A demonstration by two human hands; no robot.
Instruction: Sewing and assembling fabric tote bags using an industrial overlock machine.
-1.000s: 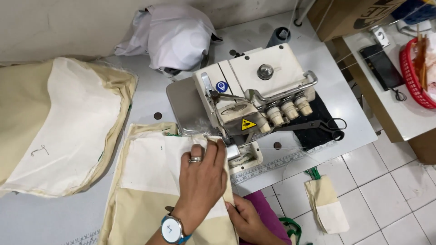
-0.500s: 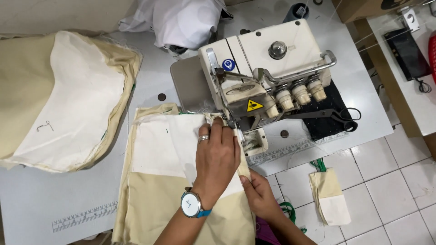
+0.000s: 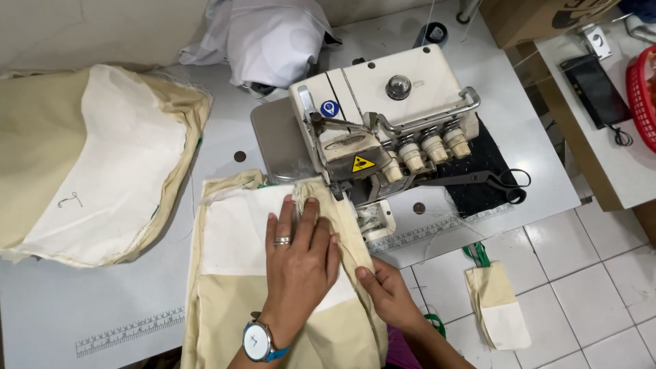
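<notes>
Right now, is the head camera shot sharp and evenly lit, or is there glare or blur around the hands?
Head view: sharp on the left hand, right hand and cream fabric; light is soft and even, with only faint shadows under the sewing machine; mild sheen on the white table; slight wide-angle bending at the edges.

A pale grey tabletop [image 3: 137,301] carries a cream overlock sewing machine [image 3: 383,116] near its right edge, with black scissors [image 3: 492,181] on a dark cloth [image 3: 478,154] beside it. A beige-and-white fabric piece [image 3: 232,273] lies at the near edge (a printed ruler [image 3: 130,333] runs along there), a stack of similar pieces [image 3: 82,157] at the left, and a white bundle [image 3: 266,41] at the far edge
</notes>
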